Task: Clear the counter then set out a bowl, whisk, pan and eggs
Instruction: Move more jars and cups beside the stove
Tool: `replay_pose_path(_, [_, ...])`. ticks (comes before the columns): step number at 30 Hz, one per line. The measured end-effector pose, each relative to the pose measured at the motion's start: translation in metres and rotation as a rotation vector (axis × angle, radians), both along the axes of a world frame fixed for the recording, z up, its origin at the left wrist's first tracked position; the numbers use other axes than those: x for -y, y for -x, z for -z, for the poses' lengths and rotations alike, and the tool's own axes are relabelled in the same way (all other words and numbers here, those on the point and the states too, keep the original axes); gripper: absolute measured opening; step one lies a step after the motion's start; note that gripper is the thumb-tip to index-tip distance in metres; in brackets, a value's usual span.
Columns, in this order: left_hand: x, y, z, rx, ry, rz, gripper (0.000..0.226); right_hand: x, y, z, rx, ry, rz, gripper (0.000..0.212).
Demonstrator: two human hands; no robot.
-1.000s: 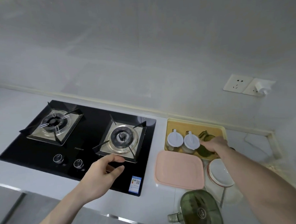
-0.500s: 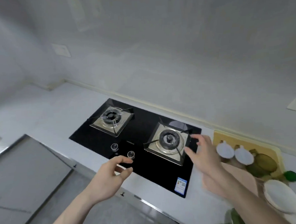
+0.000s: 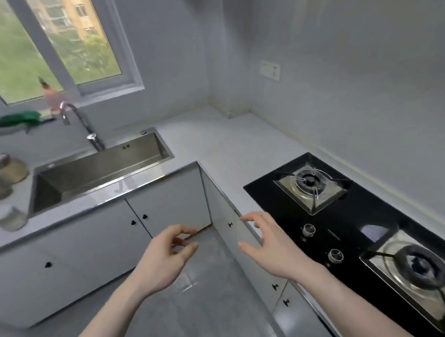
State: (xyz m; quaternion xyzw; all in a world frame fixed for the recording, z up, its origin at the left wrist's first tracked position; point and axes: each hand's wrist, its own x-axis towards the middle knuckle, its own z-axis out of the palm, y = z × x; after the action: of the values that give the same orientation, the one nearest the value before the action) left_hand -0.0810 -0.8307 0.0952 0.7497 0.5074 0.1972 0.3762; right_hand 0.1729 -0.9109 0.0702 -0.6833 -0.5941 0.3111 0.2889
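— On none of this counter (image 3: 236, 152) are the bowl, whisk, pan or eggs showing; you are looking at bare worktop between the sink (image 3: 98, 175) and the hob (image 3: 347, 218).

— And my hands?

— Your left hand (image 3: 164, 259) and right hand (image 3: 269, 245) are hovering before the cabinet doors (image 3: 166, 204), fingers loosely spread, holding nothing. When you are fetching them, I judge the eggs fragile: cradle them. Likely heavier, the pan is best taken by its handle.
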Motion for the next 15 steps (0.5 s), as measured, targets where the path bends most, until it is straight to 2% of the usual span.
replay_pose_path(6, [-0.045,0.065,0.004,0.005,0.026,-0.198,0.017,-0.093,0.041,-0.009,0.005,0.019,-0.152,0.055])
replay_pose_path(15, [-0.137,0.098,0.008,-0.024,0.055,-0.394,0.017,-0.238,0.074,0.004,-0.030,0.049,-0.321,0.052])
